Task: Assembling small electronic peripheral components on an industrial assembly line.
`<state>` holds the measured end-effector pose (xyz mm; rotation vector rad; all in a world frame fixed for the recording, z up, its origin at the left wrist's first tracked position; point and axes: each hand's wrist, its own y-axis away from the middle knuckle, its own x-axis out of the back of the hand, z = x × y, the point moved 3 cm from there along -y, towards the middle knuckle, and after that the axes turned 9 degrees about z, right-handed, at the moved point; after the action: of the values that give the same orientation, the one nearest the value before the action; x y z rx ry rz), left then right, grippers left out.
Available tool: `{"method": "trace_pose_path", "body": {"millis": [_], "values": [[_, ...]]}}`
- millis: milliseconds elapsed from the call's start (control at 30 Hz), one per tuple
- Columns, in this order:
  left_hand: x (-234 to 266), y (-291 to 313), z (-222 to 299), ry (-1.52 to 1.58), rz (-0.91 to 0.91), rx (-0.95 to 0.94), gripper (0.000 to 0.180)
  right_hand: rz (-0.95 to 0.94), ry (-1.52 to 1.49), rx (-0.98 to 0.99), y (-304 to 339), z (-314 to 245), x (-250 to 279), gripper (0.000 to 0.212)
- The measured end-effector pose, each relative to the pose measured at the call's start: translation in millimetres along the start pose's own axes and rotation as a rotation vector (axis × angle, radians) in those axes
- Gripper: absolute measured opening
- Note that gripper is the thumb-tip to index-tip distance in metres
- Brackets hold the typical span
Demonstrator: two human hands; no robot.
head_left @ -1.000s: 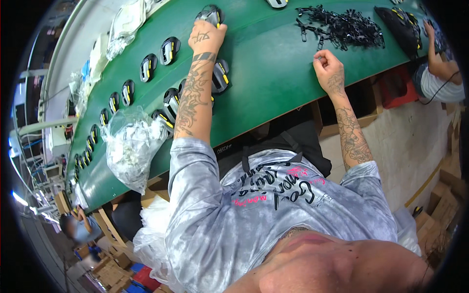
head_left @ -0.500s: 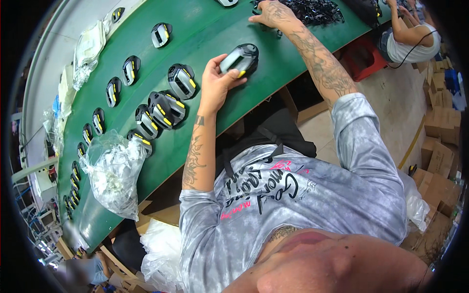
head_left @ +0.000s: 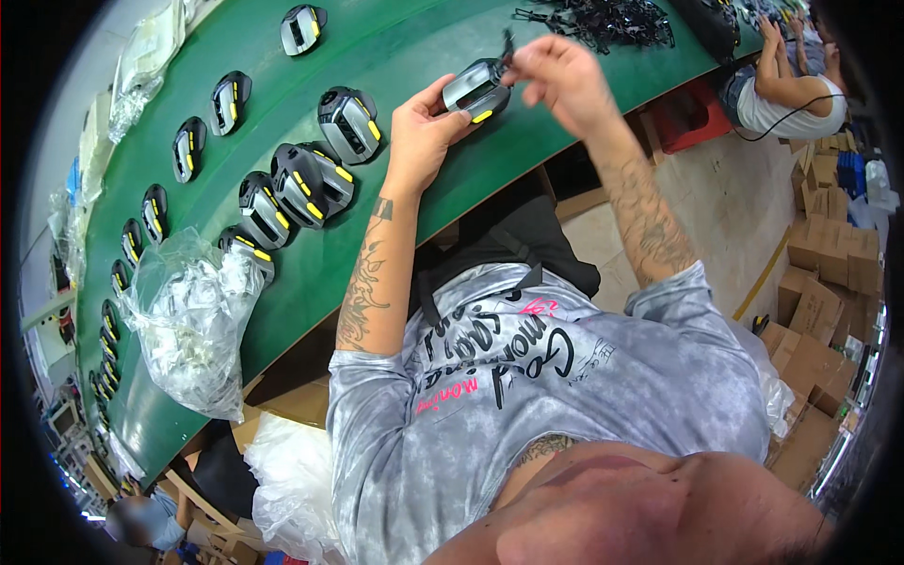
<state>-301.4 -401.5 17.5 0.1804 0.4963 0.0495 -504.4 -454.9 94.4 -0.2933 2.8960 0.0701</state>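
My left hand (head_left: pixel 421 132) is closed on a black-and-grey oval housing (head_left: pixel 474 87) with a slot and a yellow strip, and holds it above the green table (head_left: pixel 414 56). In my right hand (head_left: pixel 568 85), slightly blurred, a small black plastic piece (head_left: pixel 508 45) is pinched at the housing's far end. Whether the piece touches the housing I cannot tell. Beyond this hand lies a pile of similar small black pieces (head_left: pixel 621 24). To the left of my left hand, several like housings stand close together, the nearest housing (head_left: pixel 348 125) having yellow strips too.
A clear plastic bag (head_left: pixel 193 330) of pale contents sits at the table's near left. More housings (head_left: pixel 229 102) form a line along the far side. At right are a red stool (head_left: pixel 692 118), a seated person (head_left: pixel 791 99) and cardboard boxes (head_left: pixel 815 315).
My right hand has come back from the pile to the housing, with a small black piece in its fingers. The left hand has shifted slightly right and up with the housing.
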Motion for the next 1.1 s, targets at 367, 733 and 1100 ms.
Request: {"method": "trace_pose_path", "body": {"millis": [367,733,1100], "values": [[0.2,1.4,-2.0,0.002,-0.005,-0.037,0.060,0.229,0.304,0.109,21.9,39.4,-14.9,0.022],[-5.8,10.6,2.1,-0.155,0.108,-0.103,0.047,0.156,0.655,0.267,3.1,59.4,-7.3,0.084],[-1.6,9.1,5.2,-0.011,0.004,-0.106,0.051,-0.135,0.246,0.146,15.8,43.4,1.5,0.060]]}}
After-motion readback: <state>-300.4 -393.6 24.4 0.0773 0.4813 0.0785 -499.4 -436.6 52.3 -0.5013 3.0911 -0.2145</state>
